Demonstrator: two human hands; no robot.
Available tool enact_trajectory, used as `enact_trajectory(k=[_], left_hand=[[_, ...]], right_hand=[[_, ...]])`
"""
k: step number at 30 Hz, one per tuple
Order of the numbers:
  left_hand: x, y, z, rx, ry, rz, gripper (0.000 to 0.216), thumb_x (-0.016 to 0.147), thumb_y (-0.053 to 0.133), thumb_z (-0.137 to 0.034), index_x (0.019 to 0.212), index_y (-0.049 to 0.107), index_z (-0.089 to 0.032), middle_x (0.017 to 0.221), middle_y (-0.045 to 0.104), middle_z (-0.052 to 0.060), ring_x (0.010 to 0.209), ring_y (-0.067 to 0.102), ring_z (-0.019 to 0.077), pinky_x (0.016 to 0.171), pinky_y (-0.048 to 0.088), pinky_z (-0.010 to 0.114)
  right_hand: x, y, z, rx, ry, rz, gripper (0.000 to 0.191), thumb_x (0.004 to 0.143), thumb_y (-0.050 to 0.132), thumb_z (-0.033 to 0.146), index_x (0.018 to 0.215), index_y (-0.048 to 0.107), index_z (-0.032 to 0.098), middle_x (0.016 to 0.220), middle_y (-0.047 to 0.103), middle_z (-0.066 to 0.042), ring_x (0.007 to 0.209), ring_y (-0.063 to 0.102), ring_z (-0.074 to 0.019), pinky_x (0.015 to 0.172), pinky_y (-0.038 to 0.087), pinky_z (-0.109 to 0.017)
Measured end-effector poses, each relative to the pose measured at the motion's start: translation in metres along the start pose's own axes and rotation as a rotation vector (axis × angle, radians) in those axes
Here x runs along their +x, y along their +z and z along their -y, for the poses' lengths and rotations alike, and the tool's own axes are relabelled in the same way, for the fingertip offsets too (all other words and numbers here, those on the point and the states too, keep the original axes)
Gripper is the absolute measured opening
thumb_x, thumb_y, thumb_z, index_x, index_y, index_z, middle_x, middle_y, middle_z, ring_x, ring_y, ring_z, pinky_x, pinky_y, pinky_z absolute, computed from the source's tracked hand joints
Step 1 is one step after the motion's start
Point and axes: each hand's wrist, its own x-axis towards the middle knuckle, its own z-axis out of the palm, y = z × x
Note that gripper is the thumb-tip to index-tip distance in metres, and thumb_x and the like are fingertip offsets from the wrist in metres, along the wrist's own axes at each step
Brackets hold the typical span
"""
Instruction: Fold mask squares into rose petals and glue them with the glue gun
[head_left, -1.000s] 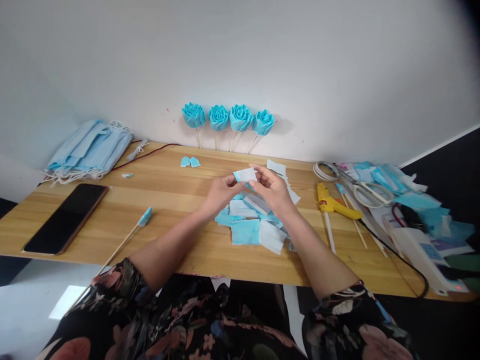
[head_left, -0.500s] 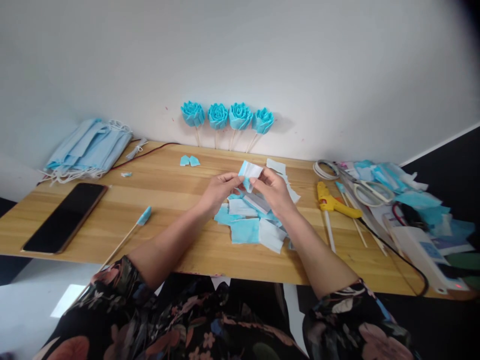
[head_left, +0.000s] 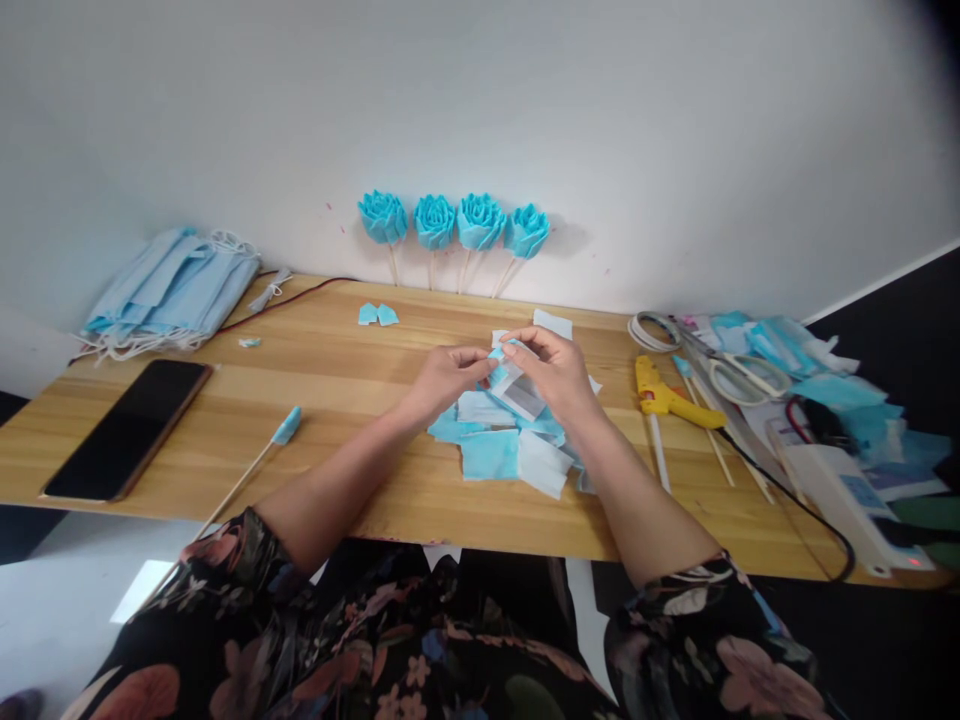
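Note:
Both my hands meet over the middle of the wooden table (head_left: 330, 400). My left hand (head_left: 444, 380) and my right hand (head_left: 551, 372) pinch one small blue-and-white fabric piece (head_left: 501, 362) between their fingertips, folded small. Right under them lies a heap of cut blue and white fabric squares (head_left: 502, 445). A wooden stick with a blue wrapped tip (head_left: 255, 462) lies to the left of my left forearm.
Several blue fabric roses on sticks (head_left: 456, 225) lean on the wall. A stack of blue face masks (head_left: 169, 292) and a black phone (head_left: 126, 428) lie left. A yellow glue gun (head_left: 667, 398), scissors (head_left: 739, 375), tape roll (head_left: 651, 328) and fabric scraps (head_left: 832, 400) crowd the right.
The fabric piece was held flat and raised; now it is folded smaller and my hands have lowered it closer to the heap. The camera tilted slightly.

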Motion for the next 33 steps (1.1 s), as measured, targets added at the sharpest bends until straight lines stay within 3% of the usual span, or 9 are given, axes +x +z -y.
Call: enact_trajectory(k=[7,19,26,30,33], left_hand=[[0.001,-0.003,0.001,-0.036,-0.006,-0.018,0.026,0.078,0.066,-0.035,0.060,0.063,-0.016,0.055,0.058,0.000,0.054,0.047,0.0099,0.058,0.039,0.025],[0.003,-0.005,0.005,-0.125,0.008,-0.008,0.035,0.073,0.072,-0.049,0.062,0.062,-0.017,0.058,0.056,-0.001,0.055,0.046,0.0097,0.057,0.038,0.025],[0.003,-0.006,0.004,-0.171,0.007,-0.076,0.035,0.073,0.074,-0.049,0.065,0.065,-0.016,0.057,0.054,-0.001,0.056,0.047,0.0096,0.058,0.039,0.025],[0.004,-0.007,0.004,-0.183,-0.003,-0.119,0.029,0.073,0.073,-0.044,0.069,0.068,-0.016,0.059,0.057,0.000,0.057,0.049,0.0101,0.059,0.040,0.025],[0.003,-0.007,0.002,-0.161,0.001,-0.127,0.028,0.073,0.072,-0.044,0.068,0.068,-0.016,0.060,0.058,0.000,0.058,0.049,0.0105,0.060,0.041,0.025]], right_hand=[[0.002,-0.002,0.007,-0.025,-0.120,0.070,0.009,0.081,0.069,0.024,0.087,0.076,0.025,0.103,0.074,-0.003,0.103,0.067,-0.0209,0.096,0.048,-0.038],[0.000,-0.002,0.010,-0.113,-0.141,0.089,0.022,0.080,0.060,0.015,0.087,0.077,0.026,0.113,0.074,-0.003,0.110,0.067,-0.0217,0.100,0.048,-0.041],[-0.001,-0.005,0.016,-0.020,-0.104,0.135,0.020,0.088,0.058,0.025,0.094,0.077,0.028,0.117,0.074,-0.002,0.117,0.064,-0.0229,0.106,0.044,-0.041],[-0.001,-0.004,0.017,0.075,-0.012,0.085,0.026,0.093,0.056,0.044,0.100,0.075,0.027,0.110,0.075,-0.002,0.113,0.065,-0.0231,0.105,0.045,-0.040],[0.000,0.000,0.012,0.117,0.089,0.016,0.037,0.087,0.061,0.059,0.099,0.075,0.027,0.104,0.075,-0.002,0.105,0.066,-0.0238,0.097,0.050,-0.040]])
